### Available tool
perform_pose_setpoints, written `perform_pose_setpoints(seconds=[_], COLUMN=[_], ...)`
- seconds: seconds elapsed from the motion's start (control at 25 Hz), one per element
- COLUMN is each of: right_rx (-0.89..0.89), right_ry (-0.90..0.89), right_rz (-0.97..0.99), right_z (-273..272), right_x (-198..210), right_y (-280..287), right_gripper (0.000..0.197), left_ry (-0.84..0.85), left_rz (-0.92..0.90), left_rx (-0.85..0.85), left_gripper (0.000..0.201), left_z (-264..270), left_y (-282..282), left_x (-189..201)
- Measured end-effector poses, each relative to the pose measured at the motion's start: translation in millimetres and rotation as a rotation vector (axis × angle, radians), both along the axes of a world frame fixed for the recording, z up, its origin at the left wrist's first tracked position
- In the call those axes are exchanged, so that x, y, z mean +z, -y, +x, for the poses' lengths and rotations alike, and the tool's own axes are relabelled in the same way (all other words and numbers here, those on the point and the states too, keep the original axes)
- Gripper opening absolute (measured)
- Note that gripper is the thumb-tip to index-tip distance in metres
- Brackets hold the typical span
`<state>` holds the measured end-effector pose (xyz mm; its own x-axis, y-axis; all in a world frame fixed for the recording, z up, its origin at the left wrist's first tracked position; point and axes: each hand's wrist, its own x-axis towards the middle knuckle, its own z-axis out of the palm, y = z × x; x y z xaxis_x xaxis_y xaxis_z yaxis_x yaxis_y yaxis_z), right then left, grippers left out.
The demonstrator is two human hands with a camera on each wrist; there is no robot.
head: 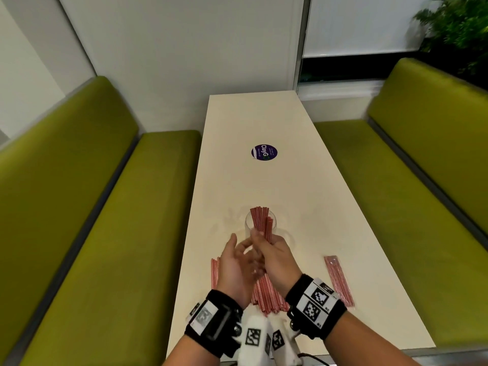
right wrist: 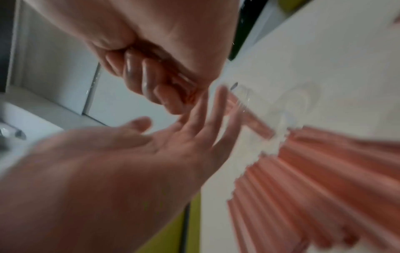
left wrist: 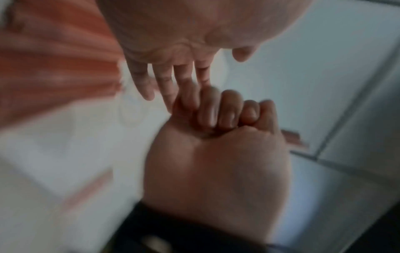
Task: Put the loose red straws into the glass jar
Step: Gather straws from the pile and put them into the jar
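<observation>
A clear glass jar stands mid-table with several red straws upright in it. Just in front of the jar my right hand grips a small bunch of red straws whose tops reach up beside the jar's rim. In the right wrist view its fingers are curled tight. My left hand is open, palm facing right, its straight fingers touching the right fist. A loose pile of red straws lies on the table under both wrists, blurred in the right wrist view.
A few more straws lie at the table's left edge, and a wrapped packet of straws lies to the right. A purple round sticker is farther back on the white table. Green benches flank both sides.
</observation>
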<state>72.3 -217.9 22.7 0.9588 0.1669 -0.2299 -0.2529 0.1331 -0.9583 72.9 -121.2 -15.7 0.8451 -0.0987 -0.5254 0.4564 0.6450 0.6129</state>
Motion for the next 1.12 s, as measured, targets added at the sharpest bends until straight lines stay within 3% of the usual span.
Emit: perform_pose_setpoints(seconds=[0.12, 0.2, 0.4, 0.52, 0.6, 0.68, 0.72, 0.8, 0.88, 1.0, 1.12], right_rx=[0.252, 0.377, 0.349, 0.456, 0.505, 0.364, 0.25, 0.1, 0.183, 0.317, 0.314], right_ry=[0.18, 0.175, 0.155, 0.161, 0.124, 0.065, 0.056, 0.049, -0.013, -0.122, -0.077], right_rz=[-0.653, -0.915, -0.825, -0.613, -0.39, -0.308, -0.374, -0.766, -1.111, -1.174, -1.194], right_z=[3, 2, 7, 7, 6, 10, 14, 24, 26, 20, 17], right_x=[-12, -22, -44, -50, -55, -67, -74, -91, -103, -115, -124], right_y=[16, 18, 24, 32, 39, 52, 59, 76, 85, 76, 60], right_gripper=[0.03, 0.03, 0.021, 0.005, 0.019, 0.025, 0.023, 0.017, 0.029, 0.034, 0.028], left_ry=[0.415, 0.571, 0.725, 0.702, 0.619, 0.506, 0.439, 0.317, 0.24, 0.192, 0.191], left_rz=[0.512, 0.754, 1.144, 1.081, 1.016, 0.993, 0.989, 0.997, 0.982, 0.946, 0.933], left_rx=[-0.071, -0.141, -0.325, -0.437, -0.414, -0.327, -0.269, -0.165, -0.096, -0.061, -0.044], left_gripper=[0.036, 0.016, 0.016, 0.02, 0.025, 0.024, 0.022, 0.015, 0.01, 0.008, 0.008], left_z=[-7, -10, -15, -17, -20, -22, -23, -25, -29, -33, -34], left_y=[-10, -14, -33, -39, -45, -56, -63, -78, -87, -89, -88], left_x=[0, 0, 1, 1, -7, -21, -30, -47, -58, -62, -60])
